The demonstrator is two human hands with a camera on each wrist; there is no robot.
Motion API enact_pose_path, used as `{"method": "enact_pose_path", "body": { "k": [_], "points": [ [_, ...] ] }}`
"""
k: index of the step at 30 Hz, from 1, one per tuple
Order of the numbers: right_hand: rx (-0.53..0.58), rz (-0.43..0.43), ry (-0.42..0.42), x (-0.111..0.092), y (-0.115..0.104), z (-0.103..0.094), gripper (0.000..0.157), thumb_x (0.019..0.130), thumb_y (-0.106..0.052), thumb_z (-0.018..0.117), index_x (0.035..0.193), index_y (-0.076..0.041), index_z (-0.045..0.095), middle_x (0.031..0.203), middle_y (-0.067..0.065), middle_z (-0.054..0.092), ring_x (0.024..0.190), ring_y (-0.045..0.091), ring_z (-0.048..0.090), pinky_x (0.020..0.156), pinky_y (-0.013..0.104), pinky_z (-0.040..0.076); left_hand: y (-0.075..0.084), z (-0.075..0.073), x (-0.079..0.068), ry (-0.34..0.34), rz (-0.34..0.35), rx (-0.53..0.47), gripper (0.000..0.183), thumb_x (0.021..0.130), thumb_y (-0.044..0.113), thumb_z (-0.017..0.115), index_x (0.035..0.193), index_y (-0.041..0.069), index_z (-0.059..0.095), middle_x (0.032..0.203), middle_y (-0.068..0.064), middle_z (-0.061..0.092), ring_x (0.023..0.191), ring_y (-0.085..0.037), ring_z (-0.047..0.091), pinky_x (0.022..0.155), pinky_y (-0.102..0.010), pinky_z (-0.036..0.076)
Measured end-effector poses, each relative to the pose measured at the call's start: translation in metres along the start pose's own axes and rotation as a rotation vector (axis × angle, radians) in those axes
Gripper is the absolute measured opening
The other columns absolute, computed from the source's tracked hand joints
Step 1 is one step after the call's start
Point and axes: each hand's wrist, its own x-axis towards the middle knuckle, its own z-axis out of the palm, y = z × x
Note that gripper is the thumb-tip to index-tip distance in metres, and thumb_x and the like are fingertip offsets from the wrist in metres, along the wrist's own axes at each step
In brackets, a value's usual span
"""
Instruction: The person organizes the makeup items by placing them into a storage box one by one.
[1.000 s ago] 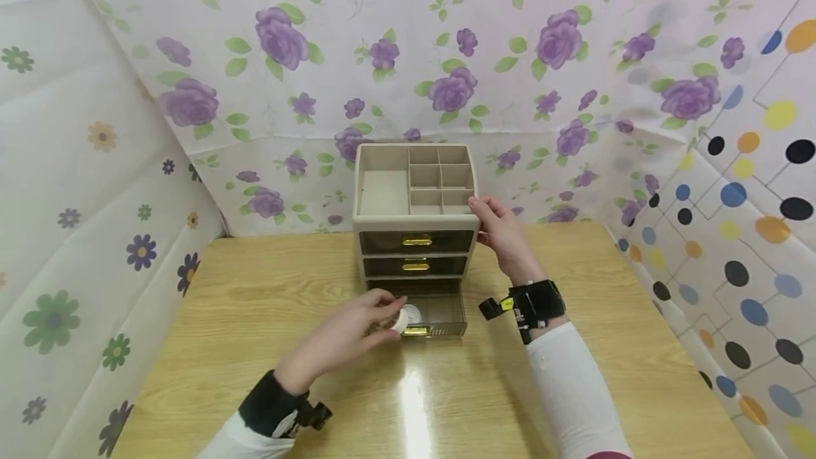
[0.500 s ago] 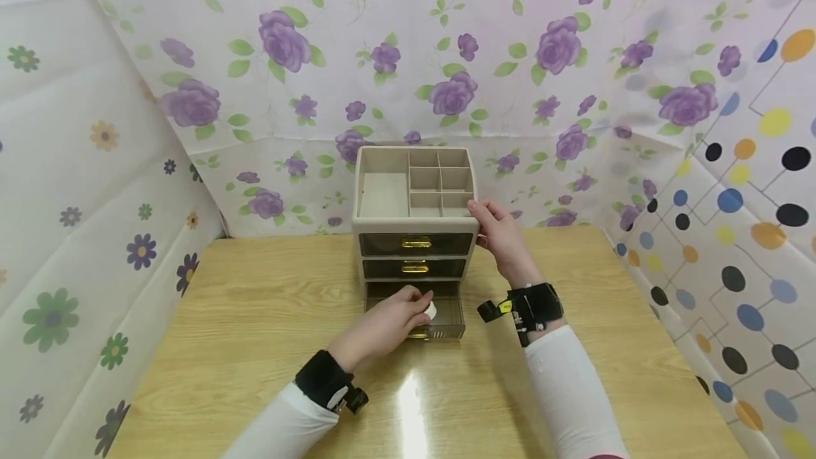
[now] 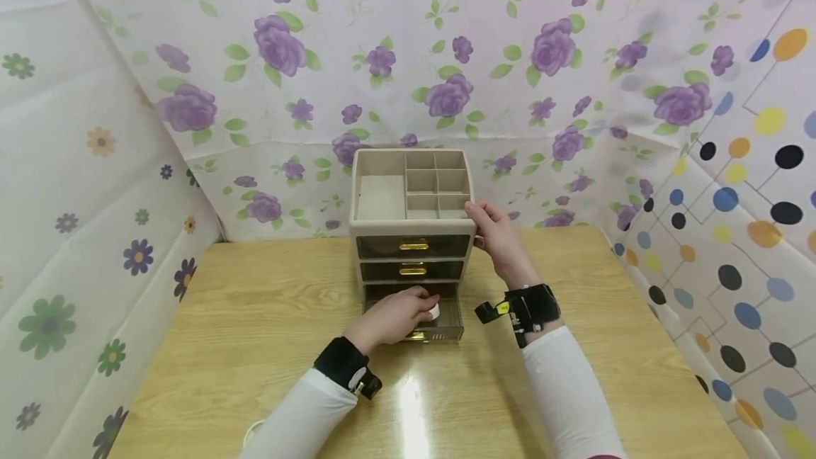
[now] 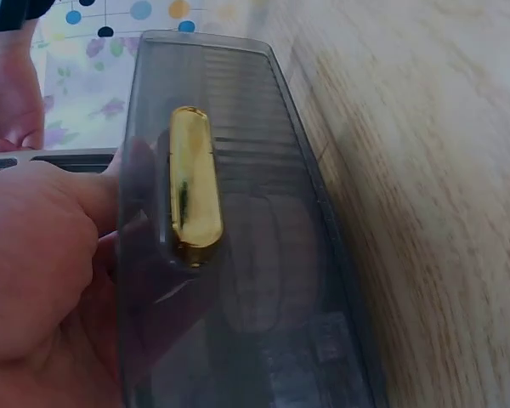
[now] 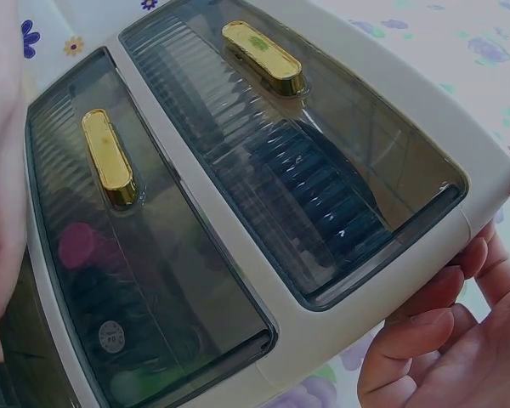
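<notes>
A beige desktop drawer organizer [image 3: 413, 227] stands on the table, its bottom drawer [image 3: 451, 324] pulled out. My left hand [image 3: 397, 314] reaches into this smoky clear drawer, and its thumb and fingers pinch a small white round object [image 3: 435, 311]. Through the drawer front in the left wrist view, a pale round shape [image 4: 276, 263] shows behind the gold handle [image 4: 195, 183]. My right hand [image 3: 500, 236] grips the organizer's right front corner, thumb on the top rim and fingers curled against the side. The two upper drawers are closed.
The organizer's top has one large compartment [image 3: 381, 197] and several small ones. Dark ribbed items [image 5: 314, 187] show through the top drawer, a pink item [image 5: 78, 245] through the middle one. A white curved thing [image 3: 251, 432] lies by the left sleeve. Patterned cloth [image 3: 287, 126] surrounds the wooden table.
My left hand has moved right and deeper over the open bottom drawer, carrying the white round object. My right hand keeps its hold on the organizer. A white curved thing now shows beside the left sleeve.
</notes>
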Motion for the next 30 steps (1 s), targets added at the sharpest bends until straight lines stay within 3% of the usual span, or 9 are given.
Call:
{"method": "enact_pose_path", "body": {
  "k": [9,16,21,30],
  "points": [
    [-0.004,-0.001,-0.008,0.000,0.000,0.002,0.028,0.109,-0.040,0.063,0.092,-0.017,0.060,0.090,0.000,0.062,0.087,0.015,0.066,0.077,0.032,0.051,-0.004,0.005,0.013,-0.012,0.046,-0.014,0.039,0.109,0.023,0.065,0.146,0.009,0.067,0.141,-0.011,0.064,0.123,-0.024,0.065,0.104,-0.037,0.052],
    [0.011,0.004,-0.006,0.000,0.001,0.000,0.029,0.109,-0.040,0.063,0.091,-0.018,0.058,0.087,-0.001,0.060,0.084,0.014,0.065,0.074,0.029,0.050,-0.009,0.005,0.021,0.014,0.025,-0.004,0.026,0.099,0.022,0.081,0.125,0.015,0.081,0.129,-0.003,0.071,0.114,-0.019,0.069,0.095,-0.031,0.056],
    [0.009,0.009,-0.013,0.000,0.001,0.000,0.028,0.109,-0.040,0.063,0.091,-0.019,0.058,0.088,-0.001,0.060,0.086,0.014,0.065,0.077,0.030,0.049,-0.010,0.006,0.020,0.003,0.005,-0.024,0.018,0.100,0.026,0.080,0.115,0.018,0.085,0.126,-0.001,0.073,0.113,-0.018,0.070,0.095,-0.031,0.056],
    [0.012,-0.005,-0.007,0.001,0.003,-0.001,0.028,0.110,-0.039,0.062,0.091,-0.019,0.057,0.088,-0.001,0.060,0.086,0.014,0.065,0.075,0.030,0.049,-0.013,0.008,0.020,-0.011,0.012,-0.091,0.025,0.103,0.031,0.074,0.121,0.016,0.083,0.129,-0.001,0.072,0.115,-0.017,0.069,0.098,-0.033,0.055]
  ]
}}
